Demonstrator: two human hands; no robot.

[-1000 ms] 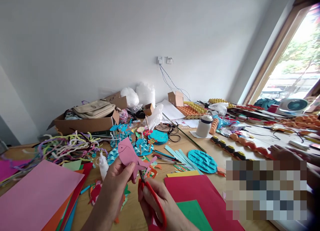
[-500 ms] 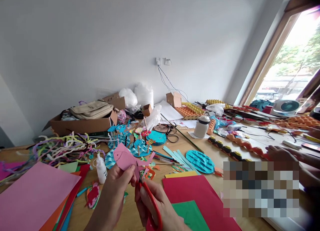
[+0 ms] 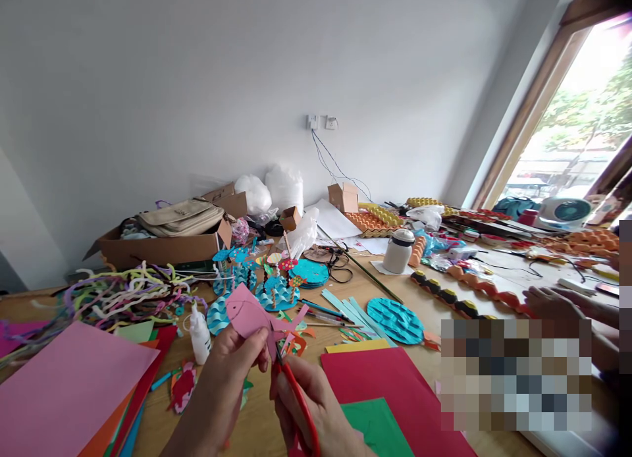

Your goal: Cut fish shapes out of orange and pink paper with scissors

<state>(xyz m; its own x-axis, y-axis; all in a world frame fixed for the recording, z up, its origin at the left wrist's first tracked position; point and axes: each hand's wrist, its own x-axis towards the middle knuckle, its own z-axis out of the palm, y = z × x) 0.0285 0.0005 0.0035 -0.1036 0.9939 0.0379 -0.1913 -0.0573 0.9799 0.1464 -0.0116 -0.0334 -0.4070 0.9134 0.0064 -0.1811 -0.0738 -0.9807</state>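
Observation:
My left hand (image 3: 237,361) pinches a piece of pink paper (image 3: 244,311) between thumb and fingers. A fish outline with an eye is drawn on the paper, and a narrow strip sticks out at its right side. My right hand (image 3: 313,404) is wrapped round the handles of red-handled scissors (image 3: 302,407). The scissor blades point up at the lower right edge of the pink paper, close to my left fingertips. Beyond my hands stand blue wavy paper stands (image 3: 278,295) with small coloured fish on them. A white glue bottle (image 3: 199,335) is left of my left hand.
Pink sheets (image 3: 74,391) lie at left, red paper (image 3: 390,384) and green paper (image 3: 378,427) at right. Fuzzy pipe cleaners (image 3: 133,289) heap up behind. A white jar (image 3: 399,251), a blue disc (image 3: 395,319) and egg-carton strips (image 3: 444,292) lie farther right, near another person's hand (image 3: 555,309).
The scissors and my right hand have shifted slightly right and down. The strip at the paper's right side now points more upward. My left hand keeps its hold on the paper.

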